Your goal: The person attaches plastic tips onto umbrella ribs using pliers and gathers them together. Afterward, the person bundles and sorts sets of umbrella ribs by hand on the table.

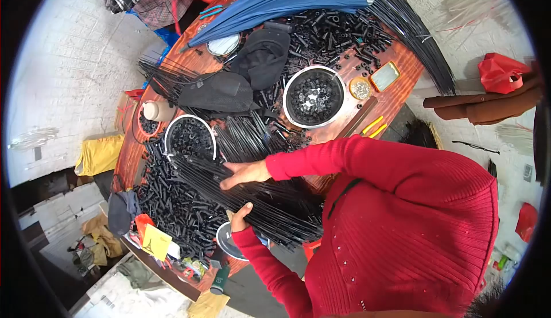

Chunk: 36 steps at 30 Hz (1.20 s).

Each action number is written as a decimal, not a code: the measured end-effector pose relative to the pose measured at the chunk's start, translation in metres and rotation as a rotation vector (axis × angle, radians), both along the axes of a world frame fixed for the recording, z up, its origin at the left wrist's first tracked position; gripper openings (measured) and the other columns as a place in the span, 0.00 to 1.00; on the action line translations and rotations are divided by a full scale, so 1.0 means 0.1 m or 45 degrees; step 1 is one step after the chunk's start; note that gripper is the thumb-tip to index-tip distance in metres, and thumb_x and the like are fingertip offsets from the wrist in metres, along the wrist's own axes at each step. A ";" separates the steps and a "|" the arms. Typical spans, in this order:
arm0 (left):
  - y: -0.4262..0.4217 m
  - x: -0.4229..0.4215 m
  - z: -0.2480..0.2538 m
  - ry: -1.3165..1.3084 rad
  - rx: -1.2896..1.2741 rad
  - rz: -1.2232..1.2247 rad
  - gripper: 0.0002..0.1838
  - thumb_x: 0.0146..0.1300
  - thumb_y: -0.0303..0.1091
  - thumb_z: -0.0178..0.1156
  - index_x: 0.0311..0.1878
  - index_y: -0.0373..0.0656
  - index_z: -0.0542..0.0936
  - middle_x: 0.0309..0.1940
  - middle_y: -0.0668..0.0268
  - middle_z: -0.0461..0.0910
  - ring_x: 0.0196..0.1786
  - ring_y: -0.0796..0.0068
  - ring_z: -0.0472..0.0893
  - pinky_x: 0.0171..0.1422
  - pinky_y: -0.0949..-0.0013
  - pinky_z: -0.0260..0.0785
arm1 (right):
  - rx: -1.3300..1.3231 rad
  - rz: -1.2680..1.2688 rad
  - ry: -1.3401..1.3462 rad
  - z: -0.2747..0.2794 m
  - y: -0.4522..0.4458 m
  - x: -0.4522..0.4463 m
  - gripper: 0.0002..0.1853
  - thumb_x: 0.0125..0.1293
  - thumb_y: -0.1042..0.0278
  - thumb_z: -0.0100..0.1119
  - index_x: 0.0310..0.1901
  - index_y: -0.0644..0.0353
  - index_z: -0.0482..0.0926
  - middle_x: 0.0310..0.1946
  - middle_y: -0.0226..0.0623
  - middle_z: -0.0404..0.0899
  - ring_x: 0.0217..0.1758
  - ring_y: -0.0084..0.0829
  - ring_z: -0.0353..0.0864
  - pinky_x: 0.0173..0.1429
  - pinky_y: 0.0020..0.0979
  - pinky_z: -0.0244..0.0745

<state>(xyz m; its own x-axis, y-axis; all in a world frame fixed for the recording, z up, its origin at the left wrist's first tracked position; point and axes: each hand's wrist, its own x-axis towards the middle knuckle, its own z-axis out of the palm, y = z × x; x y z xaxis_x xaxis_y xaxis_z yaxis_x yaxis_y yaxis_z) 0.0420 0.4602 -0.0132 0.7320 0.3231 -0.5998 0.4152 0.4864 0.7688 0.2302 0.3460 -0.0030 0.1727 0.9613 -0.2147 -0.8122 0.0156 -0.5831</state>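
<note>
A long bundle of thin black rods (252, 206) lies slantwise across the near part of the table. My left hand (240, 219) grips the bundle's lower edge, its thumb up and its other fingers hidden beneath the rods. Over the top of the bundle is my right hand (249, 173), fingers stretched out and apart. Beyond the rods' far end stands a round bowl (167, 140) of small black parts. Many loose black tubular pieces (178, 215) are heaped along the left side of the bundle. More thin rods (241, 136) lie beside my right hand.
A larger bowl (342, 103) of black parts, a black cap (261, 57) and a folded blue umbrella (275, 5) occupy the table's upper part. Yellow-handled pliers (374, 126) lie by the right edge. A beige cup (158, 111) and a green bottle (219, 282) are near other edges.
</note>
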 end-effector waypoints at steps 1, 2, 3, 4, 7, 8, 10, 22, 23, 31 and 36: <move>-0.02 0.02 0.06 0.046 -0.022 0.029 0.29 0.45 0.26 0.63 0.56 0.33 0.74 0.46 0.61 0.81 0.47 0.63 0.80 0.56 0.64 0.72 | -0.101 0.000 -0.120 0.06 0.05 -0.03 0.40 0.60 0.51 0.69 0.66 0.63 0.61 0.55 0.36 0.75 0.58 0.28 0.72 0.62 0.33 0.70; -0.03 0.03 0.09 0.093 -0.042 0.061 0.29 0.46 0.26 0.63 0.57 0.33 0.74 0.47 0.61 0.81 0.48 0.63 0.80 0.56 0.64 0.72 | -0.122 -0.043 -0.167 0.09 0.12 -0.10 0.42 0.58 0.52 0.72 0.66 0.64 0.60 0.56 0.38 0.75 0.58 0.28 0.72 0.62 0.32 0.70; 0.07 -0.06 0.04 0.106 -0.038 0.017 0.29 0.47 0.24 0.63 0.58 0.34 0.74 0.49 0.61 0.80 0.50 0.63 0.80 0.58 0.64 0.72 | -0.144 -0.080 -0.213 0.11 0.18 -0.17 0.44 0.55 0.53 0.74 0.66 0.65 0.60 0.56 0.39 0.74 0.58 0.29 0.72 0.62 0.32 0.70; -0.02 0.01 0.28 0.098 -0.028 0.058 0.30 0.48 0.24 0.64 0.59 0.35 0.73 0.50 0.62 0.79 0.50 0.66 0.79 0.56 0.65 0.71 | -0.098 -0.104 -0.125 0.23 0.17 -0.21 0.45 0.55 0.50 0.74 0.66 0.66 0.60 0.57 0.40 0.73 0.59 0.29 0.72 0.63 0.32 0.68; -0.16 0.02 0.70 0.079 0.083 0.174 0.32 0.49 0.24 0.66 0.61 0.36 0.71 0.53 0.64 0.77 0.53 0.69 0.76 0.59 0.68 0.68 | 0.035 -0.123 -0.003 0.47 0.20 -0.28 0.46 0.54 0.45 0.73 0.65 0.66 0.62 0.58 0.40 0.72 0.61 0.29 0.70 0.65 0.32 0.66; -0.17 -0.04 0.72 0.086 0.079 0.187 0.32 0.49 0.24 0.66 0.61 0.36 0.71 0.53 0.64 0.77 0.53 0.69 0.76 0.59 0.68 0.68 | 0.137 -0.133 0.023 0.53 0.20 -0.29 0.46 0.54 0.42 0.72 0.65 0.66 0.63 0.59 0.40 0.72 0.61 0.29 0.70 0.66 0.32 0.65; -0.20 -0.11 0.78 -0.010 0.231 0.239 0.28 0.51 0.23 0.66 0.59 0.35 0.74 0.49 0.65 0.78 0.48 0.72 0.79 0.57 0.68 0.71 | 0.131 -0.103 -0.106 0.68 0.15 -0.30 0.48 0.54 0.31 0.65 0.64 0.65 0.65 0.57 0.40 0.72 0.60 0.29 0.70 0.65 0.31 0.64; -0.45 -0.78 1.14 0.008 0.580 0.010 0.35 0.55 0.31 0.66 0.67 0.35 0.66 0.61 0.62 0.70 0.61 0.69 0.70 0.67 0.66 0.61 | 0.317 -0.180 -0.452 1.15 -0.01 -0.76 0.44 0.57 0.26 0.58 0.53 0.68 0.71 0.43 0.39 0.76 0.50 0.30 0.73 0.54 0.31 0.69; -0.43 -0.96 1.10 -0.021 0.575 0.004 0.36 0.54 0.32 0.66 0.67 0.35 0.66 0.62 0.60 0.69 0.62 0.67 0.70 0.68 0.64 0.60 | 0.347 -0.189 -0.493 1.21 -0.02 -0.82 0.45 0.56 0.26 0.58 0.52 0.68 0.71 0.42 0.39 0.76 0.49 0.30 0.74 0.53 0.31 0.70; -1.00 -0.89 1.52 -0.452 0.644 0.388 0.42 0.45 0.38 0.66 0.67 0.35 0.66 0.62 0.56 0.69 0.64 0.57 0.70 0.69 0.57 0.61 | 0.534 -0.802 -0.607 1.56 0.03 -1.47 0.42 0.59 0.24 0.47 0.45 0.67 0.70 0.33 0.42 0.73 0.36 0.41 0.74 0.40 0.35 0.68; -1.09 -1.08 1.57 -0.528 0.710 0.498 0.42 0.44 0.37 0.65 0.67 0.35 0.66 0.62 0.55 0.69 0.63 0.56 0.70 0.69 0.56 0.62 | 0.662 -0.514 -0.766 1.96 -0.26 -1.42 0.38 0.62 0.28 0.47 0.43 0.65 0.69 0.36 0.46 0.70 0.37 0.50 0.74 0.40 0.40 0.68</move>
<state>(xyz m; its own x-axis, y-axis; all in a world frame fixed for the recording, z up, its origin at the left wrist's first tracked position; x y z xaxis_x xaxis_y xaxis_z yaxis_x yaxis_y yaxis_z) -0.0657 0.3515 0.1439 0.6315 0.7750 0.0226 -0.0794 0.0357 0.9962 0.0884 0.3200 0.1930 0.4619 0.7533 0.4682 -0.2459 0.6160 -0.7484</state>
